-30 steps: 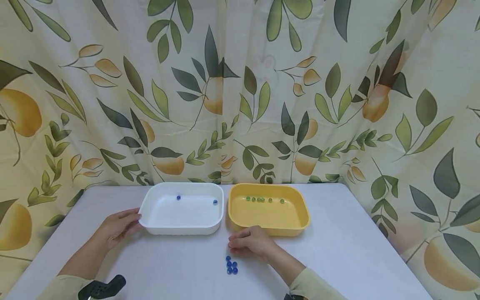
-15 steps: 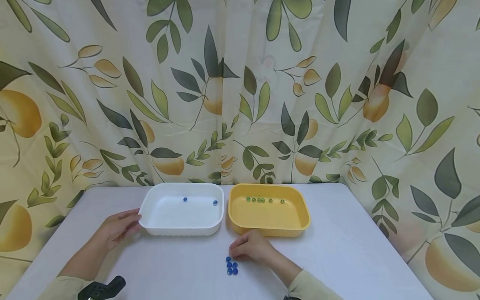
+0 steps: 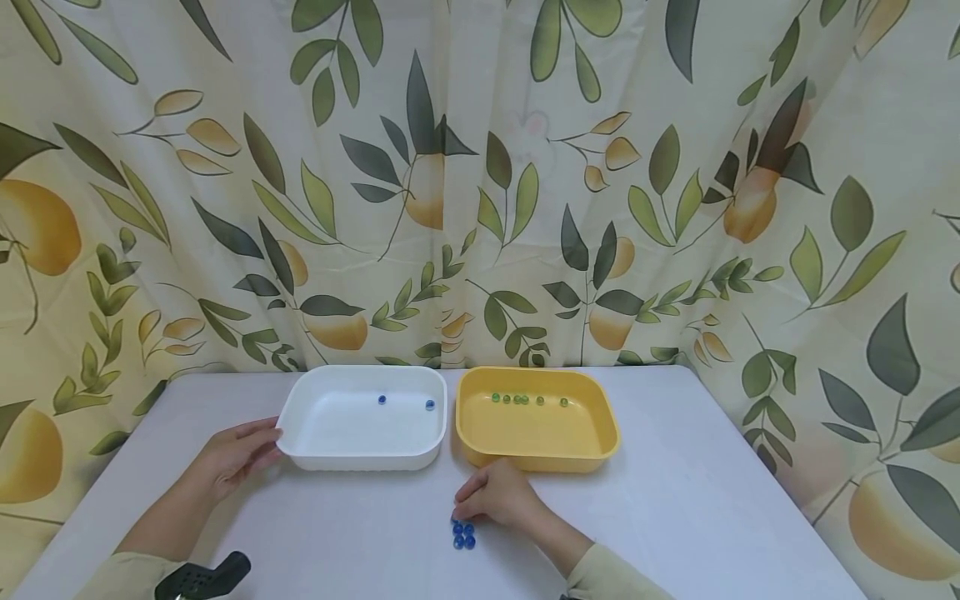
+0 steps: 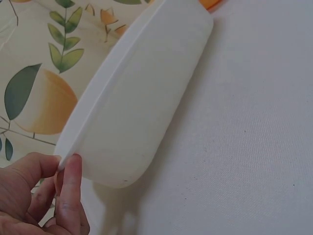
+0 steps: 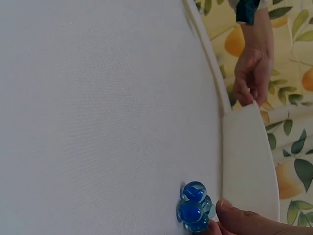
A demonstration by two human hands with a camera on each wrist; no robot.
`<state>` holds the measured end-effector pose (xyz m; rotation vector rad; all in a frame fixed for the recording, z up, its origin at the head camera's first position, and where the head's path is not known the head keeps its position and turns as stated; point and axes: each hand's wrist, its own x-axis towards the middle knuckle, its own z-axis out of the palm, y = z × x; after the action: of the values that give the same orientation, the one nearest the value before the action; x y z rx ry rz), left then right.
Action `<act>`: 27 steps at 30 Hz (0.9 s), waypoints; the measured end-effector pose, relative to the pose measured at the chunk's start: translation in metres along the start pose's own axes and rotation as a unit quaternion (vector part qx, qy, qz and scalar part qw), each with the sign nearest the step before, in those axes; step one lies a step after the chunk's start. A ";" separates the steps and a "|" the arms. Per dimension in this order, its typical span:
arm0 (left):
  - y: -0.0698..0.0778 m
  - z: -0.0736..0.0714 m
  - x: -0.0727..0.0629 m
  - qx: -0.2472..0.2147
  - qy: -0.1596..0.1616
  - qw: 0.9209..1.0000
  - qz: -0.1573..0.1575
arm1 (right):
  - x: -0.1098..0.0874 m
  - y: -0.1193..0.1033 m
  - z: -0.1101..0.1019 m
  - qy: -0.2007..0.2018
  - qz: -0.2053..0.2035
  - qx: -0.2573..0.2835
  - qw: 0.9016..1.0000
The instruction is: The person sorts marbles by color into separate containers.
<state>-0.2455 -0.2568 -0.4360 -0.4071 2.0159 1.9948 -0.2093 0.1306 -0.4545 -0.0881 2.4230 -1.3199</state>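
My left hand (image 3: pixel 238 457) pinches the left rim of a white plastic tray (image 3: pixel 360 461); the left wrist view shows thumb and fingers on either side of that rim (image 4: pixel 80 132). Two blue marbles lie inside, one of them (image 3: pixel 382 400) left of the other (image 3: pixel 430 405). On the table before the trays, several blue glass marbles (image 3: pixel 463 535) sit in a tight cluster. My right hand (image 3: pixel 498 496) is at its far end, thumb and fingertip pinching the farthest marble, which they partly cover. In the right wrist view the thumb (image 5: pixel 239 218) is right beside the clustered marbles (image 5: pixel 190 211).
A yellow tray (image 3: pixel 540 461) stands just right of the white one, with several green marbles (image 3: pixel 517 400) along its far side. Both trays are near the back edge of the white-covered table (image 3: pixel 337 533). A leaf-and-fruit patterned curtain (image 3: pixel 480 208) hangs behind.
My right hand has come down and slightly left onto the farthest marble of the cluster. One blue marble in the white tray has rolled right. The left hand stays on the rim.
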 end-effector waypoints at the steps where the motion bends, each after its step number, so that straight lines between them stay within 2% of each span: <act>1: 0.000 0.000 0.000 -0.001 0.001 1.000 0.000 | 0.000 0.000 0.000 0.002 -0.001 -0.003 1.000; 14: -0.001 -0.001 0.001 -0.005 -0.001 1.000 -0.001 | 0.000 -0.002 0.003 0.013 0.000 -0.026 1.000; 20: -0.001 -0.001 0.001 -0.010 -0.001 1.000 0.002 | 0.000 -0.002 0.001 0.007 0.003 -0.021 1.000; 27: -0.001 0.001 -0.001 0.005 -0.001 1.000 0.009 | 0.001 -0.001 -0.001 0.000 0.015 0.004 1.000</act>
<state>-0.2446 -0.2558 -0.4362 -0.3872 2.0348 1.9936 -0.2107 0.1302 -0.4534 -0.0491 2.4100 -1.3155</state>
